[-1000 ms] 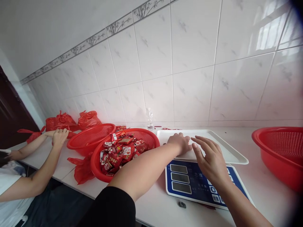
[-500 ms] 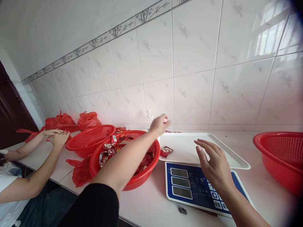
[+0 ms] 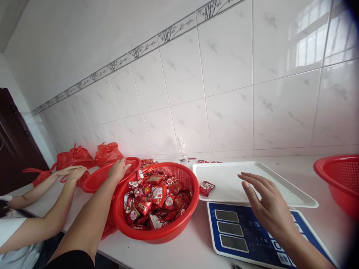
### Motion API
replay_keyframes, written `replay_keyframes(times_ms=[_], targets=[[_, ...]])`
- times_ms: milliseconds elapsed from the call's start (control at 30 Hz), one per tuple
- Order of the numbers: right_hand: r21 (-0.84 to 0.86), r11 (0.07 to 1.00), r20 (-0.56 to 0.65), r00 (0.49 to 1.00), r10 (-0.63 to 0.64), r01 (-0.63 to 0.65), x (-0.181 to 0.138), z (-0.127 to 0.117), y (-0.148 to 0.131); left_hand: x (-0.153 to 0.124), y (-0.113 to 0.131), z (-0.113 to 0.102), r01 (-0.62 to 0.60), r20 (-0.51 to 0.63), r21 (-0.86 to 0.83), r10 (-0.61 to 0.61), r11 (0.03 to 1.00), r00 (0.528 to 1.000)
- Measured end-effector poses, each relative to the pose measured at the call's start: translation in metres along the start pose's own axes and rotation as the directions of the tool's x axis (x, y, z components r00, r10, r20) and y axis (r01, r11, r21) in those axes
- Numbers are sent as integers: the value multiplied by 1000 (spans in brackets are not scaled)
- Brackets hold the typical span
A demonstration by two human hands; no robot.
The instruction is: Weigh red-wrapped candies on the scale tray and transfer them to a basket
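My left hand (image 3: 117, 170) is over the edge of a red mesh basket (image 3: 94, 182) on the left. Its thumb and forefinger stand apart with nothing visible between them; the other fingers are partly hidden. Above the front of a white tray (image 3: 224, 170) and the blue panel of a weighing scale (image 3: 252, 228), my right hand (image 3: 265, 201) hovers open, fingers stretched, holding nothing. One red-wrapped snack packet (image 3: 206, 188) lies at the tray's left end. Between my hands stands a red basket (image 3: 157, 236) full of red-wrapped packets (image 3: 158, 196).
At far left a co-worker's hands (image 3: 73, 172) are together at a red plastic bag (image 3: 85, 179). Tied red bags (image 3: 109, 152) sit by the wall. A clear bottle (image 3: 181, 149) stands behind the full basket. Another red basket (image 3: 336, 175) is at right.
My left hand has swung left from the tray's back corner to the left basket. The small pinkish thing at its fingers no longer shows. My right hand stays open over the scale.
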State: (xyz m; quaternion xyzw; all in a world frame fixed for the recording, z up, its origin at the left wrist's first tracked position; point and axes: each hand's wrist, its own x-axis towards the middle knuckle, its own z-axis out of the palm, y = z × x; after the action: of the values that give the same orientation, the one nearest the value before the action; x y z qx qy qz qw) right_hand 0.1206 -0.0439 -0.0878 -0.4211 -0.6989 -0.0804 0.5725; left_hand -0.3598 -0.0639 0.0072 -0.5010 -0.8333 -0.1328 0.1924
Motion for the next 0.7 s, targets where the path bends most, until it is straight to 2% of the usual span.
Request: replay_keyframes(times_ms=[100, 167, 267, 367, 400, 433, 500, 533, 567, 600, 633, 700], targets=[[3, 1000, -1, 1000, 0, 0, -1, 1, 1, 1, -9, 11, 16, 106, -27, -13, 1000, 994], [10, 1000, 1, 1000, 1, -1, -1, 1, 1, 5, -1, 14, -18, 107, -79, 26, 997, 994], [20, 1000, 6, 1000, 2, -2, -1, 0, -1, 6, 36, 12, -142, 15, -205, 148, 968, 989], [37, 999, 7, 1000, 4, -4, 0, -2, -3, -12, 95, 1, -334, -34, -368, 346, 868, 938], [44, 999, 10, 1000, 6, -6, 0, -2, -4, -24, 117, -5, -377, -17, -431, 411, 819, 912], [50, 999, 14, 1000, 10, -11, 0, -2, -4, -37, 138, -11, -435, 6, -485, 501, 758, 866], [59, 998, 22, 1000, 21, -22, 0, -3, -5, -64, 178, -24, -573, 45, -578, 724, 581, 688], [60, 998, 25, 999, 26, -27, 0, -3, -5, -77, 195, -29, -610, 83, -597, 796, 521, 599], [60, 998, 27, 999, 29, -31, 0, -3, -5, -88, 210, -34, -624, 129, -596, 828, 505, 546], [58, 998, 29, 999, 31, -33, 0, -3, -5, -98, 224, -38, -638, 186, -573, 840, 514, 509], [55, 998, 31, 999, 32, -34, 1, -4, -5, -105, 237, -40, -658, 239, -528, 837, 538, 492], [52, 998, 35, 999, 29, -31, 1, -4, -5, -116, 258, -41, -712, 328, -382, 807, 589, 492]])
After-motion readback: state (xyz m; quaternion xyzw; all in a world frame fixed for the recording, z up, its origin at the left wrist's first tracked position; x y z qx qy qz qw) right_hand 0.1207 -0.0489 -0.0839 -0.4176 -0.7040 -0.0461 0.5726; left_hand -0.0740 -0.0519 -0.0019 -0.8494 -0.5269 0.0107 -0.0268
